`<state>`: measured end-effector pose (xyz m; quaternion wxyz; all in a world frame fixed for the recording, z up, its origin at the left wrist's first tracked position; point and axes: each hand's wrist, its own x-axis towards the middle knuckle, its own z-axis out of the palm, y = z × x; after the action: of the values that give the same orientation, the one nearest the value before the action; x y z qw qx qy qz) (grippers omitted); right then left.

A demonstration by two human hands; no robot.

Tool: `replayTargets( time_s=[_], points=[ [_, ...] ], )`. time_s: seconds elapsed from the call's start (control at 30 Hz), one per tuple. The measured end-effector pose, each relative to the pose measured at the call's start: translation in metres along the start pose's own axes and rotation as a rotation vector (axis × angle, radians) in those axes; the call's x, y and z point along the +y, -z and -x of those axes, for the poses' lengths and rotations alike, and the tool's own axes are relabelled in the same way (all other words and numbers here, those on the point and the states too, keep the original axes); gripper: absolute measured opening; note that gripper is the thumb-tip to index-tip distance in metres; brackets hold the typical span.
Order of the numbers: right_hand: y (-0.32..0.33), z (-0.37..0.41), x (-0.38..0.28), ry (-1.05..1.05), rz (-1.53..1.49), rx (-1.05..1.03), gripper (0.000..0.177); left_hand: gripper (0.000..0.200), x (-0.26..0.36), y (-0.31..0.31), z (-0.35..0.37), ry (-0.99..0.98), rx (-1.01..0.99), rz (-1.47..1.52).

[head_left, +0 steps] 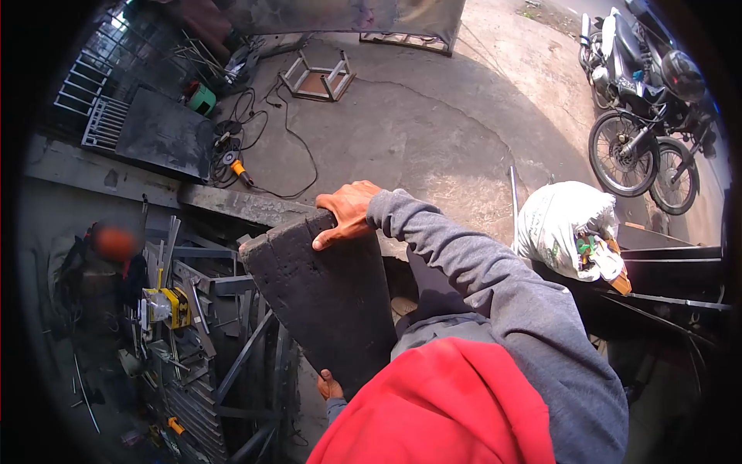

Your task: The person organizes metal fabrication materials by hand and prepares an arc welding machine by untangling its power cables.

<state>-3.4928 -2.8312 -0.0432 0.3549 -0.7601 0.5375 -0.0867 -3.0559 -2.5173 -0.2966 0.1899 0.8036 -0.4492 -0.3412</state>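
Note:
A thick, dark, worn slab (321, 298) lies tilted in front of my body. My right hand (352, 214), in a grey sleeve, is closed over its far corner, with the thumb on the upper face. Near the slab's lower left edge, my left hand (329, 384) shows only in part; its thumb and some fingers hold that edge, and the slab hides the rest. Red cloth (440, 410) covers part of the view below.
Metal bars and frames (239, 340) crowd the left side. An orange grinder (241, 172) and its cable lie on the ground ahead, near an upturned stool (318, 77). A white sack (563, 228) and motorcycles (627, 151) stand at right.

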Motion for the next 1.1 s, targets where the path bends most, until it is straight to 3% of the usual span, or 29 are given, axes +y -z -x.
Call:
replayTargets(
  time_s=[0.07,0.13,0.17,0.27,0.37,0.5,0.63,0.73,0.77,0.83,0.9,0.97,1.1],
  points=[
    [0.0,-0.01,0.006,0.012,0.006,0.017,0.084,0.109,-0.017,-0.009,-0.024,-0.126,0.123,-0.032],
    [0.005,-0.024,0.02,-0.022,0.075,-0.034,0.085,0.11,-0.011,-0.019,-0.041,0.022,-0.034,-0.192],
    [0.008,-0.03,0.027,-0.047,0.063,-0.039,0.084,0.112,0.028,-0.02,-0.035,0.036,-0.003,-0.116],
    [0.022,-0.028,0.038,-0.114,0.025,0.027,0.084,0.111,0.042,-0.034,-0.059,-0.05,0.005,-0.097],
    [0.039,-0.028,0.068,-0.177,-0.051,0.01,0.081,0.108,0.069,-0.044,-0.075,0.003,-0.046,-0.081],
    [0.053,-0.03,0.138,-0.243,-0.1,-0.008,0.083,0.101,0.143,-0.061,-0.087,-0.07,-0.165,-0.153],
    [0.091,-0.048,0.247,-0.263,-0.174,-0.071,0.091,0.095,0.202,-0.107,-0.12,-0.113,-0.122,-0.222],
    [0.135,-0.076,0.328,-0.236,-0.314,-0.155,0.087,0.093,0.315,-0.122,-0.128,-0.003,-0.197,-0.325],
    [0.147,-0.082,0.354,-0.21,-0.329,-0.058,0.086,0.091,0.319,-0.128,-0.142,-0.074,-0.168,-0.305],
    [0.234,-0.088,0.398,-0.234,-0.412,-0.068,0.089,0.091,0.452,-0.136,-0.152,-0.061,-0.171,-0.366],
    [0.29,-0.081,0.41,-0.268,-0.411,-0.084,0.092,0.091,0.517,-0.133,-0.157,-0.042,-0.172,-0.433],
    [0.332,-0.072,0.421,-0.303,-0.398,0.097,0.089,0.092,0.574,-0.133,-0.175,-0.077,-0.236,-0.425],
    [0.438,-0.048,0.415,-0.393,-0.335,0.152,0.084,0.091,0.686,-0.139,-0.192,-0.05,-0.336,-0.433]
  ],
)
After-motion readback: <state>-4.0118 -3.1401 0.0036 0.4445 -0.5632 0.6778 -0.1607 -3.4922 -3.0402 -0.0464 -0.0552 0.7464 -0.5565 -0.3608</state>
